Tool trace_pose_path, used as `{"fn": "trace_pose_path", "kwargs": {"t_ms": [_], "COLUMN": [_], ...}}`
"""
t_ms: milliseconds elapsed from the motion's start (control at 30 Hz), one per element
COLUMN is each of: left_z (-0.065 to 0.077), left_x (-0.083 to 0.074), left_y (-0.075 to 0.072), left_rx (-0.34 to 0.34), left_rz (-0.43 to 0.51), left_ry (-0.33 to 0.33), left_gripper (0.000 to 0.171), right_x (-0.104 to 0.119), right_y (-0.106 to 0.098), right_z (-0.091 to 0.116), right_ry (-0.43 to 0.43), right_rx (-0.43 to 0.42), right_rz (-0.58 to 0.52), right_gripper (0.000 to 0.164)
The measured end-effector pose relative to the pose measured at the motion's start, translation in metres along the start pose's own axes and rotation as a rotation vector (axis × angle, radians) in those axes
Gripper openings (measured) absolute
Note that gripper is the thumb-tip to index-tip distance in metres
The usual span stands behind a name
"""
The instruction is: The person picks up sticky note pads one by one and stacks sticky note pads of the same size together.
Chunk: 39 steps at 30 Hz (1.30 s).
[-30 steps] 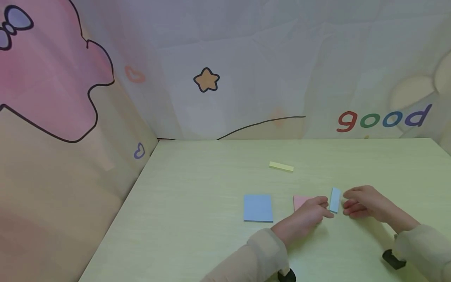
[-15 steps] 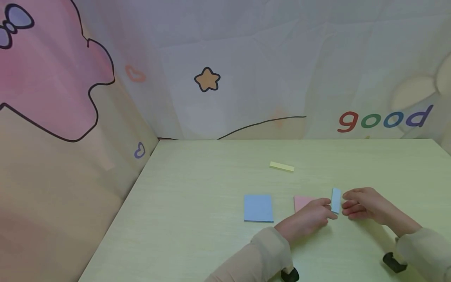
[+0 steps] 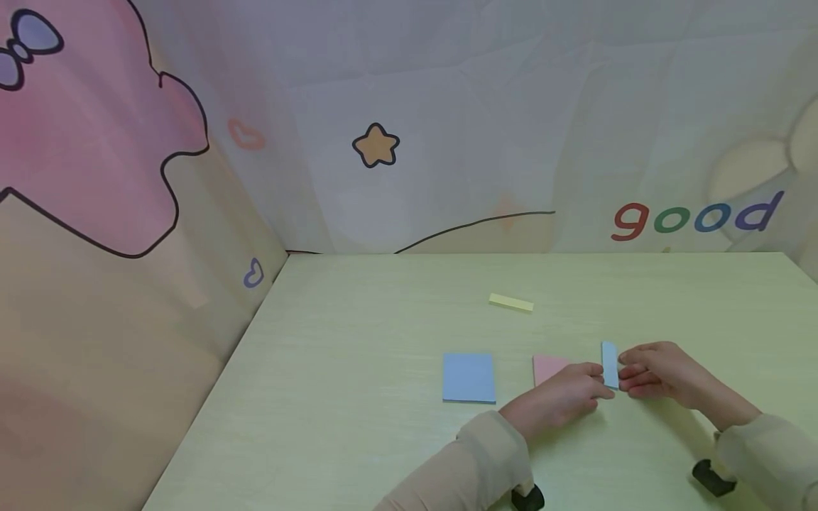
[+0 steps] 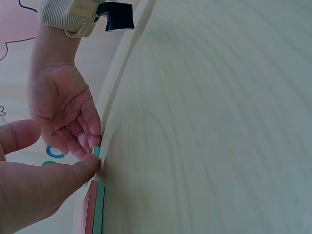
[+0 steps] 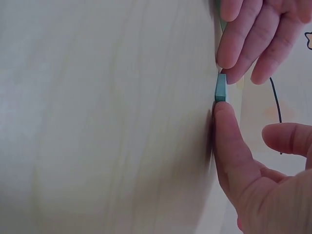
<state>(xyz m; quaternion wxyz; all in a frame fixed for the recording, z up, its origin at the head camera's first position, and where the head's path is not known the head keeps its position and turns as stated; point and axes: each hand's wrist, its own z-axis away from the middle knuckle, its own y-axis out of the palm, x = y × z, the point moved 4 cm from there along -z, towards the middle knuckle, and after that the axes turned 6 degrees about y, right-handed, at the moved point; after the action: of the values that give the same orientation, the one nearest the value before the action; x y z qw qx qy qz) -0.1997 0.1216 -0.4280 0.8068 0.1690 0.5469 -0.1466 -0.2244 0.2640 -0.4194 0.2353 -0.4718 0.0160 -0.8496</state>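
Note:
A narrow light-blue strip [image 3: 610, 365], like a thin block or sticky-note pad, lies on the table between both hands. My left hand [image 3: 565, 397] reaches in from the left, its extended fingers touching the strip's left side. On the opposite side is my right hand [image 3: 664, 372], fingertips against the strip. In the right wrist view a fingertip meets the teal-looking end of the strip [image 5: 221, 87]. Partly covered by my left hand is a pink square pad [image 3: 548, 368]. The left wrist view shows the pink pad's edge [image 4: 91, 207] lying against a green layer [image 4: 99, 207].
Left of the hands lies a blue square pad [image 3: 469, 377]. Farther back is a narrow yellow strip [image 3: 511, 302]. The pale wood-grain table [image 3: 332, 341] meets a printed cloth backdrop [image 3: 447, 142] at its back and left edges.
My left hand has shifted slightly right, pushing up to the blue strip. The strip has moved a little right and turned slightly; the right hand is now closer to it.

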Motion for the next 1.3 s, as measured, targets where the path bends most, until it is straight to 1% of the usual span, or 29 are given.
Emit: {"fn": "trace_pose_path", "kwargs": {"t_ms": [167, 367, 600, 900, 1100, 1300], "left_z": [0.001, 0.002, 0.004, 0.01, 0.015, 0.019], "left_x": [0.0, 0.001, 0.003, 0.003, 0.003, 0.004], "left_y": [0.0, 0.001, 0.002, 0.003, 0.004, 0.004], "left_rx": [0.015, 0.05, 0.043, 0.063, 0.07, 0.074], "left_rz": [0.003, 0.0, -0.015, -0.042, -0.082, -0.099], "left_ry": [-0.008, -0.011, -0.007, -0.042, -0.046, -0.038], "left_gripper": [0.045, 0.043, 0.036, 0.041, 0.041, 0.041], "right_x": [-0.001, -0.003, -0.003, -0.005, -0.006, -0.006], "right_y": [0.0, 0.001, 0.002, 0.004, 0.008, 0.011], "right_z": [0.0, 0.001, 0.002, 0.003, 0.006, 0.008], "right_ry": [-0.006, -0.005, -0.002, 0.001, -0.022, -0.025], "right_rx": [0.01, 0.028, 0.043, 0.063, 0.097, 0.098], "right_rz": [0.006, 0.02, 0.045, 0.059, 0.062, 0.061], "right_gripper": [0.043, 0.039, 0.036, 0.032, 0.031, 0.031]}}
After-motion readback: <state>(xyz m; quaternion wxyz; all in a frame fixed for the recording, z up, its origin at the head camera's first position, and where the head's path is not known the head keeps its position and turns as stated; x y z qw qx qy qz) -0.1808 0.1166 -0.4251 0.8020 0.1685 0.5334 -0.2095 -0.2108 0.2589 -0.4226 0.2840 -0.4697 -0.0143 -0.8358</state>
